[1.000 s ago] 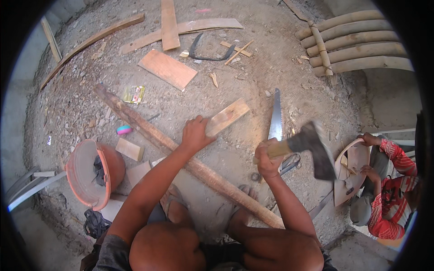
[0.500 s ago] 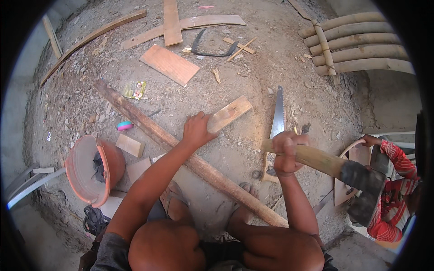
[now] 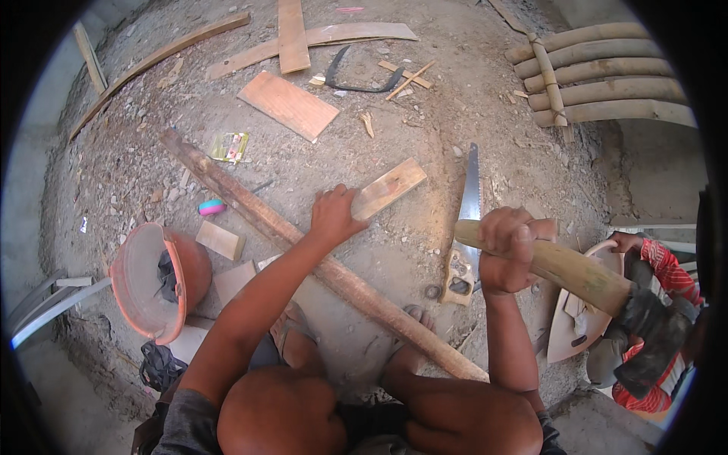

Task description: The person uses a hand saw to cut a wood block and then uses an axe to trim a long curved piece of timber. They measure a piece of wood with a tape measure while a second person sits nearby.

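Note:
My left hand (image 3: 334,218) is closed around the near end of a short wooden block (image 3: 391,187), whose far end points away to the right. My right hand (image 3: 512,249) grips the thick wooden handle of a tool with a dark, broad head (image 3: 582,277). That head is at the right, blurred, so its exact kind is unclear. Beneath the right hand a handsaw (image 3: 468,193) lies on the ground, blade pointing away and pale handle toward me. A long wooden pole (image 3: 353,292) crosses diagonally under my left forearm.
An orange bucket (image 3: 199,277) stands at the left near small wood offcuts (image 3: 221,240). Farther away lie a flat board (image 3: 288,105), planks (image 3: 293,38) and a dark sickle-shaped piece (image 3: 362,89). Bamboo poles (image 3: 599,68) are at the far right; a person in red sleeves (image 3: 669,269) is close on the right.
My right hand has moved to the right and slightly up with the tool, its dark head now farther right. The left hand keeps its hold on the wooden block.

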